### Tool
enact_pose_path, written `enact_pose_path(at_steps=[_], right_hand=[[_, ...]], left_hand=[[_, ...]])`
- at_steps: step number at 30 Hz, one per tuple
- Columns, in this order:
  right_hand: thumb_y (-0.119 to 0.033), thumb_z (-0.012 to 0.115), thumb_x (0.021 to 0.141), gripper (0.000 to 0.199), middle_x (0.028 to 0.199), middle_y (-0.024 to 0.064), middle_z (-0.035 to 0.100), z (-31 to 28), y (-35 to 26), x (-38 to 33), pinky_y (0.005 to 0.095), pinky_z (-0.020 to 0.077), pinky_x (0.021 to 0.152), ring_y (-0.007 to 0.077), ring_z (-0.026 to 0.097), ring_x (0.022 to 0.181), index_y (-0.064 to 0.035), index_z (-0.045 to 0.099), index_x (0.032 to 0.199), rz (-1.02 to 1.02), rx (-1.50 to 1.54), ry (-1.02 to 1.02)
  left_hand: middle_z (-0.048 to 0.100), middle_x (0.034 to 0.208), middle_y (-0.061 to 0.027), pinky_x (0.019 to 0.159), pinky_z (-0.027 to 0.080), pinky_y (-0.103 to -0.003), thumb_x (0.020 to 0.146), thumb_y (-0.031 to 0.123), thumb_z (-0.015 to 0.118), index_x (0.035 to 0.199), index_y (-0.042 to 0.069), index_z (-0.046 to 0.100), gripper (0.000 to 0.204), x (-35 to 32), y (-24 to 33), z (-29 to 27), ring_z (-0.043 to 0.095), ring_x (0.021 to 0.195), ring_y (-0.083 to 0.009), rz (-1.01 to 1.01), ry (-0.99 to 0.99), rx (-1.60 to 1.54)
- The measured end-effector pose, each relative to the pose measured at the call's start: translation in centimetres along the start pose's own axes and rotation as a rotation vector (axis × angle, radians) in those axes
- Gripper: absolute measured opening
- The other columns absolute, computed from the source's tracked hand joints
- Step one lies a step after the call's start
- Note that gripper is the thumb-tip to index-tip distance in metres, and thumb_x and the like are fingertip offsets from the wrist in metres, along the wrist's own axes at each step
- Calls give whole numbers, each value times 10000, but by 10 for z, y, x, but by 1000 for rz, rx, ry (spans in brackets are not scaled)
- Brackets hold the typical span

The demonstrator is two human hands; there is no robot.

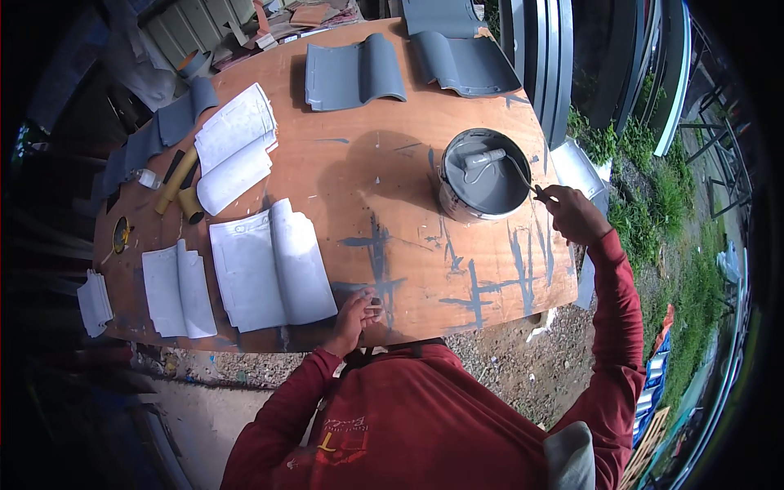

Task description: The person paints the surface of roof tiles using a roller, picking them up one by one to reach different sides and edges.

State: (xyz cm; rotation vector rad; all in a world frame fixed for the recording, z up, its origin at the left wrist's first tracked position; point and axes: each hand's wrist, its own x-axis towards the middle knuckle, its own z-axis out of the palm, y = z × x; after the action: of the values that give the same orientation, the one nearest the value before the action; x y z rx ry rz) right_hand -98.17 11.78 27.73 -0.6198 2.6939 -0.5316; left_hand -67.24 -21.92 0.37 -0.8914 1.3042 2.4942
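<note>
My right hand (576, 214) grips the handle of a paint roller (487, 158) at the right. Its small sleeve lies at the paint's surface inside a round bucket (467, 211) of grey paint. The bucket's outside is smeared with drips. My left hand (356, 318) is at the table's near edge, fingers loosely bent and apart; a dark patch shows by the fingertips, too small to make out. Just left of it lies a white, unpainted roof tile (265, 265) with a raised curve. Another white tile (178, 290) is farther left.
The wooden table (392, 180) carries grey paint streaks. Grey tiles (355, 72) lie along its far edge and far left. More white tiles (237, 147), yellowish tubes (175, 181) and a tape roll (122, 234) are at left. Curved dark panels (543, 65) stand beyond the right edge.
</note>
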Motion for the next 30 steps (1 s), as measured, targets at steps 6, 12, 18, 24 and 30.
enact_pose_path(at_steps=[6, 12, 18, 24, 30], right_hand=[[-125, 568, 970, 214, 852, 162, 686, -44, -45, -26, 410, 571, 580, 271, 680, 603, -13, 707, 1088, 83, -179, -121], [-108, 583, 991, 249, 954, 158, 698, -22, -12, -13, 423, 554, 680, 268, 694, 748, -34, 644, 1221, 13, -257, 50], [47, 580, 920, 499, 1244, 161, 697, 36, -9, -69, 420, 524, 957, 341, 670, 1144, -55, 575, 1409, -40, -334, 420], [52, 578, 940, 508, 1153, 125, 731, 117, 13, -95, 348, 577, 805, 269, 728, 991, -72, 594, 1432, -4, -113, 634], [-165, 577, 1039, 372, 725, -22, 550, 148, -65, -98, 195, 324, 416, 41, 429, 509, -69, 605, 1398, 119, 839, 516]], left_hand=[[660, 1139, -58, 847, 553, -355, 1061, 298, 508, 1392, 108, 530, 382, -101, -83, -119, 674, 958, -188, -49, 387, -120], [675, 1061, -33, 806, 544, -322, 1045, 339, 562, 1317, 110, 586, 357, -126, -112, -146, 676, 876, -146, 25, 430, -129], [695, 1004, -26, 775, 549, -305, 1025, 266, 601, 1191, 58, 652, 271, -135, -118, -177, 683, 842, -125, 234, 546, -67], [687, 1074, -172, 847, 546, -406, 956, 81, 627, 1177, 2, 636, 235, -138, -67, -194, 678, 961, -318, 611, 931, 758], [572, 1344, -266, 1068, 444, -496, 1021, 254, 583, 1434, -34, 468, 517, -58, 18, -182, 542, 1245, -448, 959, 865, 1172]])
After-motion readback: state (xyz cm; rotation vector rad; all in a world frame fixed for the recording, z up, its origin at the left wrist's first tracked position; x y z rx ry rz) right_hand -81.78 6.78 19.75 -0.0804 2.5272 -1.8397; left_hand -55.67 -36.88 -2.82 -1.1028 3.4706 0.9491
